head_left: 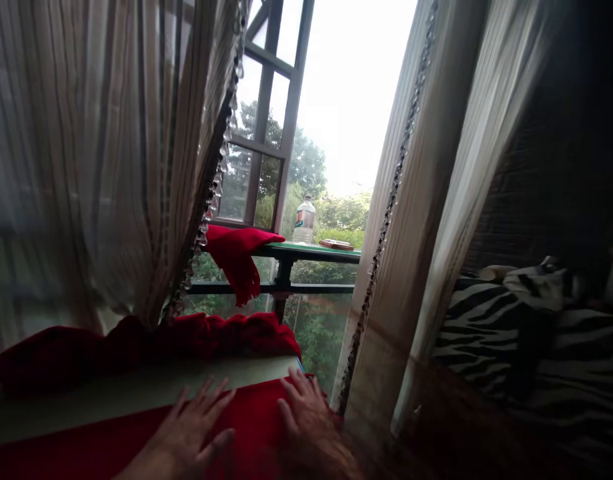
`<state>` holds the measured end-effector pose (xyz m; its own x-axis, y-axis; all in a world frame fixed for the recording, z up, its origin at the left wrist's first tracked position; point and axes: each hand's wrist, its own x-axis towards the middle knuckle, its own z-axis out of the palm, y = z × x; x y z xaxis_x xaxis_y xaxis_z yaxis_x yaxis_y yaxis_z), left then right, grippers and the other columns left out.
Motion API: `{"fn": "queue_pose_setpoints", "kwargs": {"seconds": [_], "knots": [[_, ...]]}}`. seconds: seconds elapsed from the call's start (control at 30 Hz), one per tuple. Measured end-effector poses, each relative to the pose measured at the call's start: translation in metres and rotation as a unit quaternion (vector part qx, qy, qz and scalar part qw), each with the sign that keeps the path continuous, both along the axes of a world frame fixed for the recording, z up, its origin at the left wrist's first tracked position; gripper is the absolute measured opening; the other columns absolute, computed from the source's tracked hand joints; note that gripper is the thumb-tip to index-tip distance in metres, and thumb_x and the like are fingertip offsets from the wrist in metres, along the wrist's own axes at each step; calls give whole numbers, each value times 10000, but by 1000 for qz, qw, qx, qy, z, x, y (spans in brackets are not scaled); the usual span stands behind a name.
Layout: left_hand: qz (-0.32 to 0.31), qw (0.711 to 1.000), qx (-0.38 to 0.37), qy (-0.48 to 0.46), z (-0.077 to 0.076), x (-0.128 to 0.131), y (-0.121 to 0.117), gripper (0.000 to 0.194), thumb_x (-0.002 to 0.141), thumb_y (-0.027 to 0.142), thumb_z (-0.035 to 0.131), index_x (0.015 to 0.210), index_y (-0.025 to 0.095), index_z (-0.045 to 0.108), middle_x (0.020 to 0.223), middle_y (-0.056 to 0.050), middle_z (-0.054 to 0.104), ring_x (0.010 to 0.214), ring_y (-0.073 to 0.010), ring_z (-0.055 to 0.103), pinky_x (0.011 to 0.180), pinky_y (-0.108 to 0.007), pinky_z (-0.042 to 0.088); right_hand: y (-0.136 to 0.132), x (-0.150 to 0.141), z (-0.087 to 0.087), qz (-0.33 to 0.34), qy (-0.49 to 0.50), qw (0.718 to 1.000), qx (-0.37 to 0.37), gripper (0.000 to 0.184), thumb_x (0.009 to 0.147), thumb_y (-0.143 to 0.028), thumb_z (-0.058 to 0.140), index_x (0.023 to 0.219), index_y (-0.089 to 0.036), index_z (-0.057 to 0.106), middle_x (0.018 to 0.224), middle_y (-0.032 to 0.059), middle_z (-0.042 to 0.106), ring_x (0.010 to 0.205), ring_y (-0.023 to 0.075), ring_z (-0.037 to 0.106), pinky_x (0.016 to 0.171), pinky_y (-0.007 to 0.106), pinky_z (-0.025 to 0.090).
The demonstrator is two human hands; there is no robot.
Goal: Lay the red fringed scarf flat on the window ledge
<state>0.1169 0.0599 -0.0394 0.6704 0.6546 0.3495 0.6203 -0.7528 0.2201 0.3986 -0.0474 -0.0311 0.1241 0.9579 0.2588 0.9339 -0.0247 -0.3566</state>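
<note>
The left hand (191,430) and the right hand (309,417) have their fingers spread apart, with a gap between the 2 hands. Below the fingers is the red cloth (259,417); its far edge passes near the fingertips. Beyond them are a pale surface (136,387) and bunched red fabric (226,333); right of them, a curtain (376,380).

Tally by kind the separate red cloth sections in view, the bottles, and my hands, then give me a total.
Hands: 2 (left hand, right hand)
Red cloth sections: 3 (flat section, bunched section, fringed section)
Bottles: 1 (clear plastic bottle)
Total: 6
</note>
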Motion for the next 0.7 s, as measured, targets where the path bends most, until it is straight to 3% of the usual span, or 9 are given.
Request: {"fn": "queue_pose_setpoints", "kwargs": {"seconds": [0.07,0.13,0.2,0.33,0.57,0.7], "knots": [[-3,994,-61,91,8,34,-14,695,1014,680,493,1618,338,451,1703,-39,340,1599,-401,314,1296,-699,228,11,-26,-8,44,10,999,3,606,983,-513,508,1570,-362,503,1742,57,392,1621,338,310,1315,600,277],[-19,988,-81,129,17,50,-26,612,1039,588,501,1600,346,489,1712,-65,305,1611,-407,259,1288,-733,172,20,-44,-15,49,12,999,11,591,998,-523,493,1566,-361,505,1727,59,421,1613,346,326,1304,601,276],[-26,985,-92,142,23,51,-32,588,1035,575,521,1584,365,516,1707,-71,319,1611,-413,250,1280,-756,140,26,-52,-22,44,9,999,18,564,1025,-530,451,1559,-363,515,1699,49,471,1597,343,355,1290,592,276],[1,983,-120,140,18,25,-24,728,996,691,532,1625,337,436,1714,-56,322,1619,-389,241,1303,-724,127,29,-62,-29,52,-2,998,32,584,1039,-584,423,1582,-377,481,1690,30,484,1583,333,374,1269,567,279],[14,995,-70,63,-19,-31,-4,802,946,833,517,1602,379,437,1683,-44,387,1589,-414,328,1296,-726,183,37,-101,-31,70,14,997,42,592,1021,-587,487,1579,-390,482,1692,24,484,1569,352,407,1275,575,275],[-4,993,-88,72,-13,-43,-7,801,964,825,495,1613,364,403,1686,-59,379,1587,-404,342,1300,-703,197,42,-85,-28,97,43,994,15,576,1001,-561,530,1558,-413,512,1688,20,495,1585,318,406,1319,552,248]]}}
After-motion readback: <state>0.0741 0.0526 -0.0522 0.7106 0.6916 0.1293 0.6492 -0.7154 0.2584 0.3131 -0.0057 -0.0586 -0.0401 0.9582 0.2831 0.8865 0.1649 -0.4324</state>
